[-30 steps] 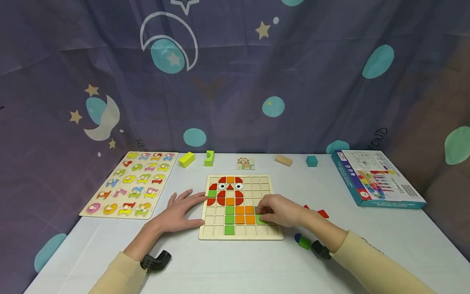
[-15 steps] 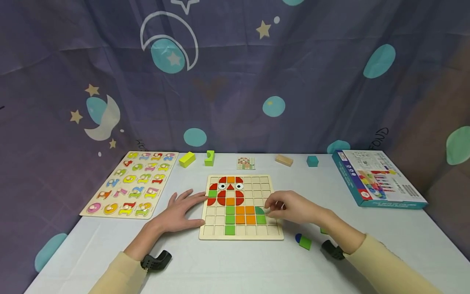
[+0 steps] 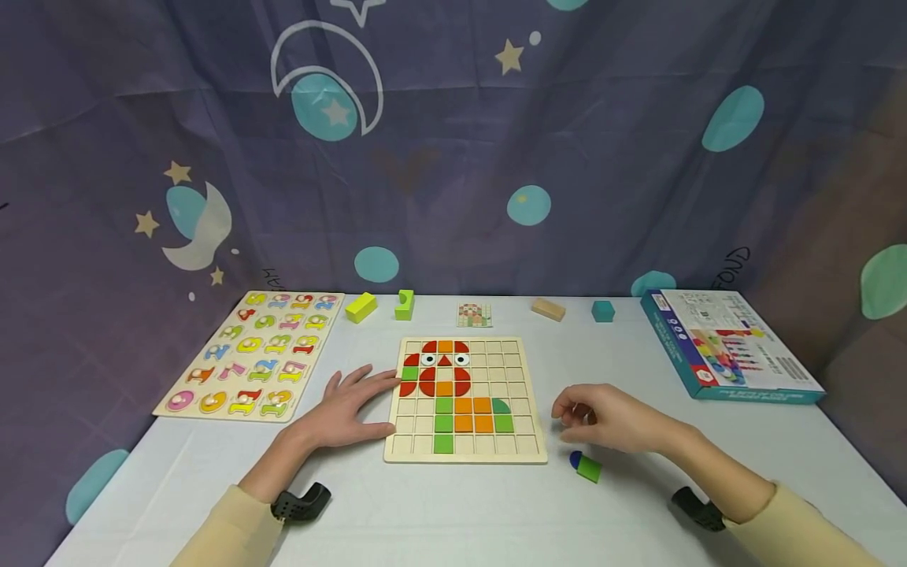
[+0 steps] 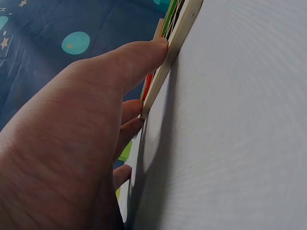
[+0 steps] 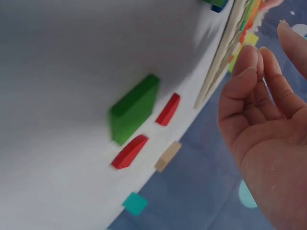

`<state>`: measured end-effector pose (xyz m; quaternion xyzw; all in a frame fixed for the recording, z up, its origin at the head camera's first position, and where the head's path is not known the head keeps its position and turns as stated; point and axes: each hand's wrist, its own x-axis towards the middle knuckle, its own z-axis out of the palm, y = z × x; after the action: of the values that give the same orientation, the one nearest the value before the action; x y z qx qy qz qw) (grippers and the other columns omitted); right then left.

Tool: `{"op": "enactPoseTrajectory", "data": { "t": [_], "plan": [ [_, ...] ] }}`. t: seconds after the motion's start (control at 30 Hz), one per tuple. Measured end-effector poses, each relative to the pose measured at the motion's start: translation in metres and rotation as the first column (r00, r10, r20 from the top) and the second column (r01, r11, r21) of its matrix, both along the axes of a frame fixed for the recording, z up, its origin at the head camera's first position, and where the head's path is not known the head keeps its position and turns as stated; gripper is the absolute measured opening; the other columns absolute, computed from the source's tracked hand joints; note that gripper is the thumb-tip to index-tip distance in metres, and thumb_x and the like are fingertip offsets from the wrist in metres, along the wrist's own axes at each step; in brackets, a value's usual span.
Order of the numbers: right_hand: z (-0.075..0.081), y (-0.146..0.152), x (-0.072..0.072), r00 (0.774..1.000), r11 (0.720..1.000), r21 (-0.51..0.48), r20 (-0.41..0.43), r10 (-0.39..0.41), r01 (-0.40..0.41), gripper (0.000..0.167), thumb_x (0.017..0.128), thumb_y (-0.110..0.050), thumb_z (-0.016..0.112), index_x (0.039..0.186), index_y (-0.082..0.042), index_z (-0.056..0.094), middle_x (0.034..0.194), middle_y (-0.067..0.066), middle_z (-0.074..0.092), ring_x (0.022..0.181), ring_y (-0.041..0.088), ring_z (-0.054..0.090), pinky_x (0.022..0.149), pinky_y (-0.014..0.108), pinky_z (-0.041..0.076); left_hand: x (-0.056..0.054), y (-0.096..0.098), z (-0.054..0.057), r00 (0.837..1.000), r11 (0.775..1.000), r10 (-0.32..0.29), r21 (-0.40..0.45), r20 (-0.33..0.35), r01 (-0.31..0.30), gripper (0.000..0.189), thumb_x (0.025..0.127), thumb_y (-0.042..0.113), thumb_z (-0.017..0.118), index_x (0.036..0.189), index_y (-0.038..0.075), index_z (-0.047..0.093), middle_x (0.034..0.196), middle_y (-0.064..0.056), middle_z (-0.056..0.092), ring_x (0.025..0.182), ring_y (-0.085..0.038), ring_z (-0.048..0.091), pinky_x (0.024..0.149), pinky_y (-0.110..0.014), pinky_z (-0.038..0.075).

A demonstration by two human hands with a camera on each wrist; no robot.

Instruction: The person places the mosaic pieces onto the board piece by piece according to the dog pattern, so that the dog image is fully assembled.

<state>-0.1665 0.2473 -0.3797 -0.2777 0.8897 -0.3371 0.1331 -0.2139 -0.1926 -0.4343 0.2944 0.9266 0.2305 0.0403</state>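
Observation:
A wooden grid board (image 3: 418, 449) carries red, orange and green tiles and two round eye tiles in a figure. My left hand (image 3: 347, 413) lies at its left side, fingers stretched out, with fingertips and thumb touching the edge. My right hand (image 3: 609, 417) hovers over the table right of the board, its fingers loosely bent and nothing in them. Close below it lie a green tile (image 3: 589, 470) and a dark blue rounded tile (image 3: 575, 458). The right wrist view also shows a green square tile (image 5: 136, 110) and two red tiles (image 5: 168, 110), which the right hand hides in the head view.
A number puzzle board (image 3: 255, 346) lies at the left and a game box (image 3: 737, 346) at the right. Along the back stand yellow-green blocks (image 3: 361, 308), a small pattern card (image 3: 474, 316), a wooden block (image 3: 549, 309) and a teal cube (image 3: 603, 311).
My right hand has let go of the green tiles at the figure's right end and moved right, off the board. The left hand stays in place.

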Motion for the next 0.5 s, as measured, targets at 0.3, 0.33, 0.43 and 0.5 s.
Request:
{"op": "enactPoseTrajectory", "data": {
  "t": [0.3, 0.33, 0.43, 0.5],
  "plan": [
    [-0.007, 0.019, 0.02, 0.998, 1.0, 0.001, 0.069, -0.015, 0.015, 0.022, 0.088, -0.021, 0.081, 0.101, -0.011, 0.066, 0.084, -0.006, 0.058, 0.076, 0.01, 0.056, 0.064, 0.023, 0.049, 0.0, 0.0, 0.0, 1.0, 1.0, -0.005, 0.0, -0.005, 0.005, 0.074, 0.087, 0.057, 0.07, 0.15, 0.022, 0.051, 0.159, 0.003, 0.039, 0.15, -0.037, 0.018, 0.112, -0.071, 0.002],
    [-0.008, 0.02, 0.022, 0.997, 1.0, 0.004, 0.075, -0.016, 0.016, 0.023, 0.087, -0.022, 0.081, 0.101, -0.011, 0.066, 0.083, -0.006, 0.058, 0.075, 0.009, 0.056, 0.065, 0.023, 0.05, 0.0, 0.0, 0.0, 1.0, 1.0, -0.006, 0.0, -0.006, 0.006, 0.074, 0.087, 0.057, 0.07, 0.15, 0.022, 0.051, 0.159, 0.003, 0.039, 0.15, -0.037, 0.018, 0.112, -0.071, 0.002],
    [-0.01, 0.024, 0.026, 0.996, 1.0, 0.02, 0.091, -0.021, 0.019, 0.023, 0.087, -0.021, 0.082, 0.1, -0.012, 0.065, 0.082, -0.006, 0.059, 0.075, 0.01, 0.057, 0.065, 0.023, 0.05, 0.0, 0.0, -0.001, 1.0, 1.0, -0.003, 0.002, -0.009, 0.003, 0.074, 0.087, 0.056, 0.071, 0.15, 0.022, 0.051, 0.159, 0.003, 0.04, 0.15, -0.037, 0.019, 0.112, -0.072, 0.002],
    [-0.012, 0.026, 0.028, 0.993, 0.999, 0.037, 0.109, -0.038, 0.034, 0.024, 0.085, -0.023, 0.083, 0.1, -0.014, 0.066, 0.082, -0.006, 0.059, 0.075, 0.011, 0.057, 0.066, 0.022, 0.051, 0.0, 0.0, 0.0, 1.0, 1.0, 0.0, 0.003, -0.011, 0.0, 0.074, 0.087, 0.056, 0.071, 0.15, 0.022, 0.052, 0.158, 0.003, 0.04, 0.149, -0.037, 0.02, 0.112, -0.072, 0.002]
  ]
}}
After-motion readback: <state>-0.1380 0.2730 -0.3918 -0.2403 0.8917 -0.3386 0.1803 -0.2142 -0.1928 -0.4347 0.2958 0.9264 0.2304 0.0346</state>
